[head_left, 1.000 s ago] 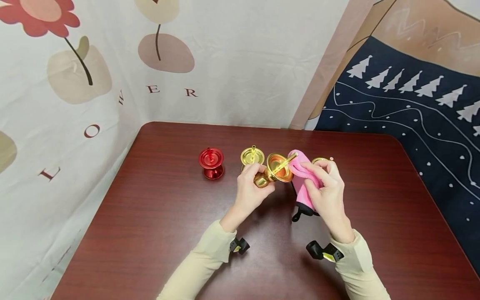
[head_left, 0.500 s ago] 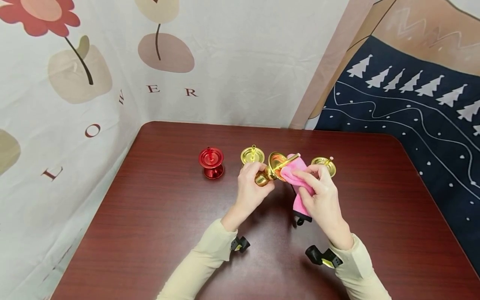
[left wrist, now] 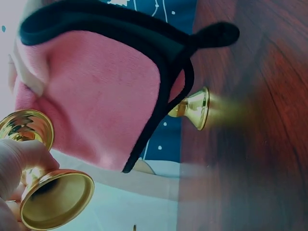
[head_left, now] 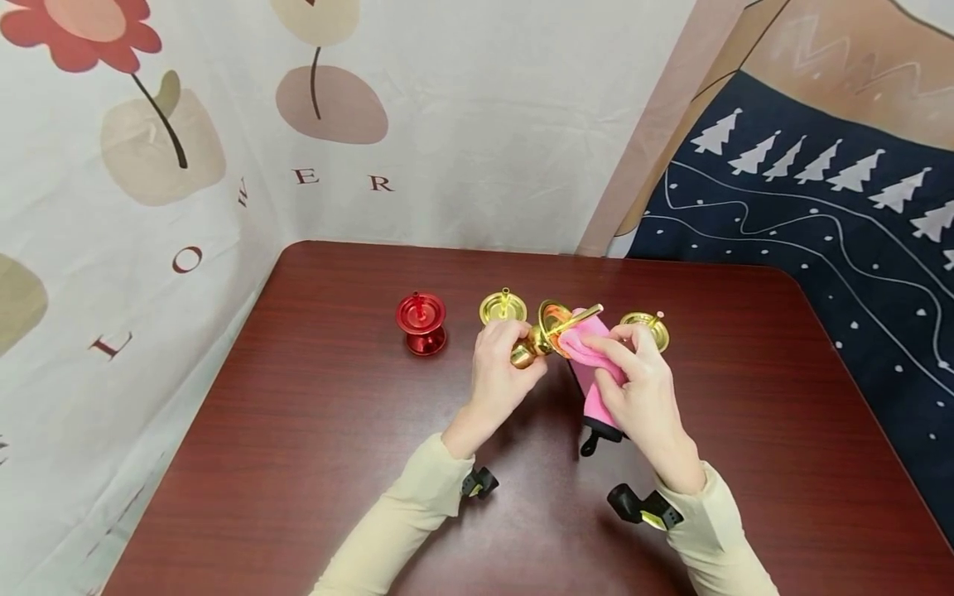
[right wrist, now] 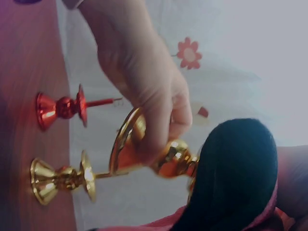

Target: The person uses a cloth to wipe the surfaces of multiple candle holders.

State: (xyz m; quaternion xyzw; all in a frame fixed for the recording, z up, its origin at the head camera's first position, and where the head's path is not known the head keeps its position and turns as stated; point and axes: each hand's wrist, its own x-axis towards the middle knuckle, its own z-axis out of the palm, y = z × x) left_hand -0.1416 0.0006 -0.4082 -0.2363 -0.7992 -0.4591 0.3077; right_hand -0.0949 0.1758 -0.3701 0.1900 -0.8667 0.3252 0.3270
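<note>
Well left of a shiny gold, metal-looking candle holder (head_left: 540,339) that is being held tilted above a glossy red-brown table (head_left: 335,372), a shiny red metal-looking holder (head_left: 421,316) with a round dish and flared foot is standing upright. Just beyond the held holder and to its left, a yellowish-gold holder (head_left: 493,311) is standing upright too. The left hand (head_left: 496,364) is gripping the held holder with fingers curled round its stem, probably so the dish and slender tube are leaning rightward, free of the fingers. Just right of the held holder, a soft pink cloth with black edging (head_left: 583,343) appears to be touching the dish's inside; the right hand (head_left: 645,389) is pinching it in folds, likely for a small, controllable pad. Beyond and farther right of the held holder, another gold holder (head_left: 656,330) is standing, perhaps set apart for elbow room.
</note>
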